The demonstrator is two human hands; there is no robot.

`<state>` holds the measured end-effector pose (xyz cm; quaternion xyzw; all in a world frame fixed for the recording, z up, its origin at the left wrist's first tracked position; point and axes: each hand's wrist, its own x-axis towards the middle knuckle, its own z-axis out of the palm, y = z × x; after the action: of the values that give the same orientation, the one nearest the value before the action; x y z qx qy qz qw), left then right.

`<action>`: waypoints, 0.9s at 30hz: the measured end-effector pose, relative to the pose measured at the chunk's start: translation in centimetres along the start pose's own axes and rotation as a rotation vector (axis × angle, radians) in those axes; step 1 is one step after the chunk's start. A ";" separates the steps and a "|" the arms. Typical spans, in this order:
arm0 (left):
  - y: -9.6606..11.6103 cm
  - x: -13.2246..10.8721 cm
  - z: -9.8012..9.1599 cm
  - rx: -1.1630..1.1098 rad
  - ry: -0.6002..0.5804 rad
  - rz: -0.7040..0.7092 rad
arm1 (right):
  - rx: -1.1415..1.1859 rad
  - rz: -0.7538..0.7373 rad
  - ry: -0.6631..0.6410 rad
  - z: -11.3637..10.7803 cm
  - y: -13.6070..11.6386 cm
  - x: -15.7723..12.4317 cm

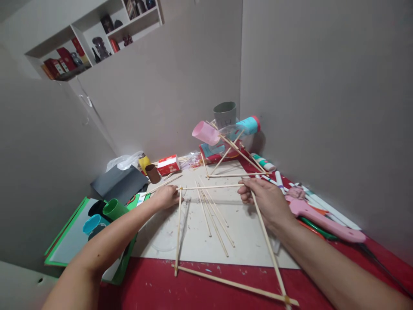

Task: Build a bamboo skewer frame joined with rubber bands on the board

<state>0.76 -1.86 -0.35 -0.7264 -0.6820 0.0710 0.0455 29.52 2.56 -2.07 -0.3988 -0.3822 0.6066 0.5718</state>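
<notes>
A four-sided frame of thin wooden sticks [232,283] is held up above the work surface, with yellowish blobs at its corners. My left hand [167,196] has its fingers closed at the far left corner. At the far right corner, my right hand [263,198] pinches the joint between thumb and fingers. Several loose wooden sticks [206,222] lie beneath the frame on a white sheet [237,258]. Behind it stands a stick structure bearing a pink paper cup [206,132], a grey-green cup [225,114] and a blue cup [248,125].
On the right lie a pink glue gun [325,217] and several markers. Left, a green-edged folder carries a green paper tube [115,209] and a blue one [95,224]. A red and white box [168,164] and a brown tube [152,174] stand behind. Walls enclose the red table [145,280].
</notes>
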 end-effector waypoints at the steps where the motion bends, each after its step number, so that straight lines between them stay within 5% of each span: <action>1: -0.3 0.1 0.1 -0.002 0.008 -0.004 | -0.003 0.002 0.004 0.0 0.0 0.0; 6: -1.9 0.7 0.4 -0.006 0.063 -0.031 | -0.014 0.000 0.010 0.1 -0.1 0.0; 10: -0.8 1.7 -0.1 -0.039 0.107 0.021 | -0.005 -0.009 0.002 0.0 0.1 0.2; 16: 1.6 4.0 -0.5 -0.063 0.213 0.412 | 0.070 -0.053 0.026 -0.8 -0.5 0.6; 27: 0.8 8.0 -2.3 0.304 0.164 0.908 | 0.121 -0.075 0.032 -1.2 -1.1 1.3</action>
<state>2.36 6.12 1.46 -0.9389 -0.2724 0.1250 0.1691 31.02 3.88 -1.59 -0.3588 -0.3503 0.6002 0.6231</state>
